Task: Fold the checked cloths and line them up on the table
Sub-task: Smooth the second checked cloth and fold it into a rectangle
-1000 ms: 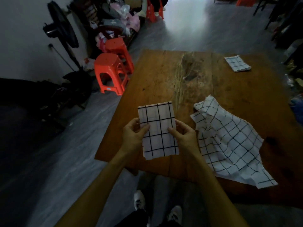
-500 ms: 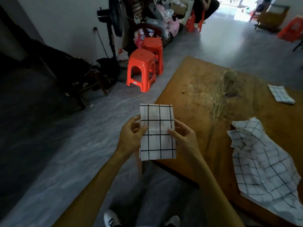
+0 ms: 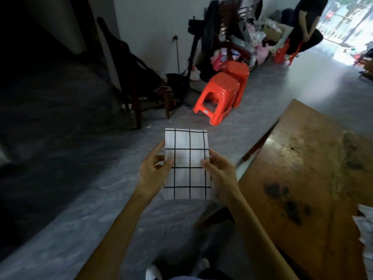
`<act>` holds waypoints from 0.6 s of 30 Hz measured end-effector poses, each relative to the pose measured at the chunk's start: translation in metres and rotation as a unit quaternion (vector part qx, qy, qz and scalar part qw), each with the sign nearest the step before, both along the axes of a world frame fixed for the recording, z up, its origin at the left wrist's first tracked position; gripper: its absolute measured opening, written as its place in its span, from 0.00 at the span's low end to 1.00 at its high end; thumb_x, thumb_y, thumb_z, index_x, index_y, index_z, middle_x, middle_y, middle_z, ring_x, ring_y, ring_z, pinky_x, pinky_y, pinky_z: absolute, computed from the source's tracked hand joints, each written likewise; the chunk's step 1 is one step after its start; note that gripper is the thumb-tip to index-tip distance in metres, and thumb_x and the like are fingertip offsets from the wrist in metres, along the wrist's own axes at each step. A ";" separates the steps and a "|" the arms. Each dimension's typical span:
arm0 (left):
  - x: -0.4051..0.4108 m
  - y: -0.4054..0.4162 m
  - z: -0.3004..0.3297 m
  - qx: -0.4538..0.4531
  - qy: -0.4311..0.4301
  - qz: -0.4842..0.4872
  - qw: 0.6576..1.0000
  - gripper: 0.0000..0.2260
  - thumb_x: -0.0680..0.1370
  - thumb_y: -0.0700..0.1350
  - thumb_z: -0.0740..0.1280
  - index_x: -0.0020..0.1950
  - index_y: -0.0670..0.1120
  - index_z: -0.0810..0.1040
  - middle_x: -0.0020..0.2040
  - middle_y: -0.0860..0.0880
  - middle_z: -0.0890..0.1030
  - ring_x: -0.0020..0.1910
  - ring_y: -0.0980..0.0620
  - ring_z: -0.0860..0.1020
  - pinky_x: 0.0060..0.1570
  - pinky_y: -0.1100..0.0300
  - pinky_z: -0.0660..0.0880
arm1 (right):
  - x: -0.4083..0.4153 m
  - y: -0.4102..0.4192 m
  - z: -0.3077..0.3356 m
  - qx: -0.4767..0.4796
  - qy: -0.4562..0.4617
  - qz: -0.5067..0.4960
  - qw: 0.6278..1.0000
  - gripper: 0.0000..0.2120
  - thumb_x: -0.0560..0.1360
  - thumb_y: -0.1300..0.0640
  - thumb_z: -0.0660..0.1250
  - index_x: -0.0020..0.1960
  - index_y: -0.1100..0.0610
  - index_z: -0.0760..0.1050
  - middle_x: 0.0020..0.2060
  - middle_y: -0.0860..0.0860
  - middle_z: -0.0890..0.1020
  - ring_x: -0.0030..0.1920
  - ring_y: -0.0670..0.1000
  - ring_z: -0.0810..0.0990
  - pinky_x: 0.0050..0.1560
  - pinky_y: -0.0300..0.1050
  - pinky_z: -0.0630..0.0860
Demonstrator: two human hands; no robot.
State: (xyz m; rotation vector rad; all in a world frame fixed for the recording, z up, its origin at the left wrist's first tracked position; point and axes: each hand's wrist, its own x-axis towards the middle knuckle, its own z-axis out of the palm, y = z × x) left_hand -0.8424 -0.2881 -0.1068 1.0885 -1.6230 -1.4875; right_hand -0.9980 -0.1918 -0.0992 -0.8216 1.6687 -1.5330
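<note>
Folded checked cloth (image 3: 186,164): white with black grid lines, a flat upright rectangle, held in the air over the grey floor (image 3: 84,199), to the left of the tabletop (image 3: 302,178) and not touching it; left hand (image 3: 154,171): grips the cloth's left edge, thumb on the front face, fingers (image 3: 159,147) curled behind, pinching the fabric; right hand (image 3: 221,171): grips the right edge likewise, thumb on the front, fingers behind, pinching the fabric; tabletop: worn brown wood with dark stains, at right; unfolded checked cloth (image 3: 366,233): crumpled, partly cut off at the right edge, lying on the tabletop; red plastic stools (image 3: 222,93): two, close together on the floor beyond the cloth; dark wooden chair (image 3: 141,85): left of the stools, near the wall.
</note>
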 end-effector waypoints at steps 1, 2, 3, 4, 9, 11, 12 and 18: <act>0.006 -0.009 0.000 -0.004 -0.003 0.006 1.000 0.18 0.77 0.47 0.67 0.64 0.61 0.69 0.46 0.57 0.79 0.41 0.68 0.78 0.36 0.74 0.73 | 0.005 -0.013 -0.001 0.007 0.014 0.007 1.000 0.06 0.75 0.65 0.67 0.51 0.59 0.80 0.43 0.61 0.81 0.44 0.54 0.79 0.51 0.49 0.76; 0.010 -0.018 0.000 -0.007 -0.002 0.012 1.000 0.17 0.78 0.46 0.67 0.62 0.62 0.68 0.47 0.57 0.79 0.41 0.68 0.77 0.37 0.75 0.73 | 0.009 -0.026 -0.004 0.011 0.023 0.012 1.000 0.03 0.75 0.65 0.67 0.47 0.61 0.79 0.39 0.62 0.80 0.41 0.52 0.77 0.48 0.47 0.75; 0.014 -0.028 -0.002 -0.007 -0.003 0.019 1.000 0.18 0.78 0.45 0.67 0.61 0.63 0.68 0.48 0.55 0.80 0.42 0.67 0.78 0.38 0.75 0.72 | 0.011 -0.039 -0.005 0.014 0.032 0.016 0.999 0.02 0.75 0.65 0.68 0.45 0.64 0.78 0.37 0.61 0.78 0.40 0.51 0.75 0.45 0.45 0.74; 0.017 -0.037 -0.003 -0.002 -0.006 0.027 1.000 0.19 0.78 0.44 0.67 0.63 0.61 0.68 0.48 0.53 0.80 0.43 0.64 0.78 0.39 0.74 0.73 | 0.013 -0.051 -0.006 0.014 0.038 0.023 0.999 0.04 0.75 0.65 0.68 0.44 0.66 0.76 0.36 0.61 0.77 0.39 0.50 0.74 0.44 0.43 0.73; 0.016 -0.091 -0.018 0.022 -0.033 0.058 0.998 0.23 0.77 0.43 0.68 0.70 0.55 0.68 0.47 0.48 0.82 0.44 0.52 0.81 0.40 0.69 0.76 | 0.005 -0.115 -0.017 0.005 0.041 0.068 0.997 0.04 0.75 0.64 0.67 0.45 0.66 0.75 0.38 0.64 0.76 0.40 0.51 0.74 0.45 0.45 0.72; 0.006 -0.115 -0.020 0.017 -0.044 0.062 0.997 0.24 0.77 0.43 0.68 0.71 0.55 0.68 0.47 0.47 0.82 0.45 0.50 0.80 0.44 0.62 0.78 | -0.008 -0.140 -0.024 -0.001 0.032 0.079 0.996 0.04 0.75 0.62 0.67 0.48 0.63 0.77 0.42 0.65 0.78 0.42 0.52 0.76 0.48 0.49 0.74; -0.001 -0.128 -0.020 0.013 -0.047 0.062 0.997 0.24 0.76 0.42 0.68 0.71 0.54 0.68 0.47 0.47 0.81 0.46 0.51 0.80 0.44 0.61 0.78 | -0.016 -0.154 -0.027 -0.004 0.030 0.082 0.996 0.03 0.76 0.62 0.67 0.49 0.61 0.78 0.43 0.64 0.79 0.43 0.52 0.77 0.49 0.49 0.75; -0.069 -0.218 -0.013 -0.014 -0.050 0.054 0.997 0.25 0.76 0.42 0.69 0.70 0.57 0.68 0.55 0.54 0.81 0.53 0.54 0.80 0.54 0.53 0.78 | -0.079 -0.247 -0.025 -0.061 -0.008 0.089 0.994 0.13 0.75 0.67 0.66 0.55 0.53 0.79 0.49 0.53 0.84 0.51 0.51 0.82 0.51 0.42 0.76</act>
